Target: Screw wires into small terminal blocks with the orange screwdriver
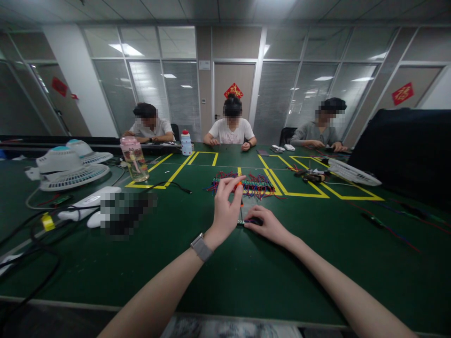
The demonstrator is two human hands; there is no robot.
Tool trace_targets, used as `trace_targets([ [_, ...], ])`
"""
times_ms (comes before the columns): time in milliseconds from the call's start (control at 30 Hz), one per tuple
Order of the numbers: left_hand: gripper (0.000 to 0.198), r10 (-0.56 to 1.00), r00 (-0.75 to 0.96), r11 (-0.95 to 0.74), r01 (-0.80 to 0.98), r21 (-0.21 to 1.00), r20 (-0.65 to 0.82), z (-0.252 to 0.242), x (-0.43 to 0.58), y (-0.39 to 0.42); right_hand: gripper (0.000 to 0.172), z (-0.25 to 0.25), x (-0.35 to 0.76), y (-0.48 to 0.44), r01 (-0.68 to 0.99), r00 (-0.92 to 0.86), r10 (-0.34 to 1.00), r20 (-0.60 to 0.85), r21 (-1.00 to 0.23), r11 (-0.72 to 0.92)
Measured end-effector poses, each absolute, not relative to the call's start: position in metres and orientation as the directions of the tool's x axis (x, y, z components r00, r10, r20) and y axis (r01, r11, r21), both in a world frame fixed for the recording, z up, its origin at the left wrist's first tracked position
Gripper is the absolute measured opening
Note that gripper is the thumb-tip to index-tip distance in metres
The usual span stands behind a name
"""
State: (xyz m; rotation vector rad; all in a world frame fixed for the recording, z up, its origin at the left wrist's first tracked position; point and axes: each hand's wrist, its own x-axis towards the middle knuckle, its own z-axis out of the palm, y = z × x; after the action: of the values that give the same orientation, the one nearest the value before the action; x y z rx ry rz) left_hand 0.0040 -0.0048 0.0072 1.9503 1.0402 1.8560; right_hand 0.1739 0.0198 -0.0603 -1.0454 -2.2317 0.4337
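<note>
My left hand (227, 206) is closed around a screwdriver (241, 204) with an orange and black handle, much of it hidden by the fingers. The screwdriver stands nearly upright, its thin shaft reaching down to a small circuit board (241, 222) on the green table. From the right, my right hand (266, 226) pinches the board's edge, where dark wires run under the fingers. Just beyond both hands lies a row of several similar boards (259, 184) with red and blue wires.
White fans (70, 166), a pink-lided bottle (134, 159) and a white power strip (89, 203) with cables stand left. Tools (312, 176) and a white keyboard (352, 172) lie right, near a black monitor (405, 155). Yellow tape (303, 195) marks the table (169, 277). Three people sit opposite.
</note>
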Motion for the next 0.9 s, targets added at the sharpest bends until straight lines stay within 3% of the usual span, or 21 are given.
trace_targets([
  [533,0.03,0.627,-0.084,-0.733,0.27,0.624,0.774,0.0057,0.0041,-0.0027,0.011,-0.0615,0.1744,0.0208,0.56,-0.488,0.772,0.408,-0.532,0.635],
  [767,0.021,0.621,-0.118,-0.701,0.359,0.616,0.775,0.0071,0.0033,-0.0033,0.009,-0.0613,0.1742,0.021,0.561,-0.487,0.775,0.403,-0.535,0.631],
  [900,0.027,0.642,-0.11,-0.697,0.328,0.638,0.758,0.0039,0.0036,-0.0016,0.01,-0.0611,0.174,0.0206,0.559,-0.492,0.77,0.407,-0.53,0.637],
])
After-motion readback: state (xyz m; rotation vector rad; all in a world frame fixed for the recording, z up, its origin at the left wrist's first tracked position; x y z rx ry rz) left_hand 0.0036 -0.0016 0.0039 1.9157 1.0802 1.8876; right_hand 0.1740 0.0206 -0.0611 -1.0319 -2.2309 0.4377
